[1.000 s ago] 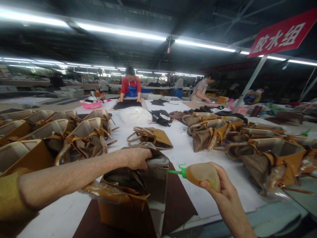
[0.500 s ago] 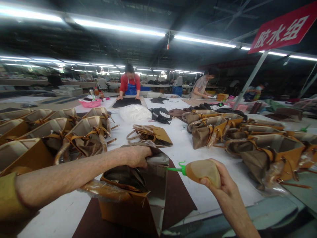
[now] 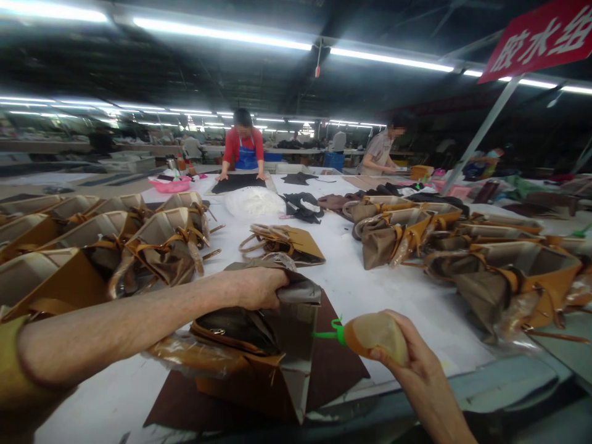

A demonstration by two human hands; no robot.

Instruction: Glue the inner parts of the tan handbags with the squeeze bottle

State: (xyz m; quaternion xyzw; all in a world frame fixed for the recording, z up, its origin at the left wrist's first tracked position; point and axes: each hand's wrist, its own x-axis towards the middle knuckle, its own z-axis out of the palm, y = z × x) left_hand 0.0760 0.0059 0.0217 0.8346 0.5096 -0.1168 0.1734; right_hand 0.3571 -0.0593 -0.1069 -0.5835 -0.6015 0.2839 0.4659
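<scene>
The left hand (image 3: 261,288) is closed over a folded brown flap (image 3: 300,293) at the top of the tan bag (image 3: 250,388), its fingers bent round the cloth, though the fingertips are partly hidden. The right hand (image 3: 411,345), just to the right of the tan bag, is wrapped round a soft squeeze bottle (image 3: 377,336), thumb along its near side; how hard it squeezes cannot be told. The bottle is tipped sideways, amber liquid inside, and its green nozzle (image 3: 328,335) points at the right edge of the tan bag, so near that touching or just apart cannot be told. The tan bag itself stands in front of the person, its pale-edged opening turned to the right, with a dark zipped pocket (image 3: 235,330) showing on top and a plastic-wrapped handle (image 3: 192,354) at its left. Under the tan bag and out to its right spreads a dark brown sheet (image 3: 335,361), laid on the white table (image 3: 346,277). Just beyond the tan bag lies another bag (image 3: 305,243), looped handles to the left. Open bags (image 3: 83,283) crowd the table left of the tan bag, and more bags (image 3: 550,287) stand well to its right. Far beyond it, a co-worker in a red top (image 3: 231,145) leans both hands on a black panel (image 3: 238,182).
</scene>
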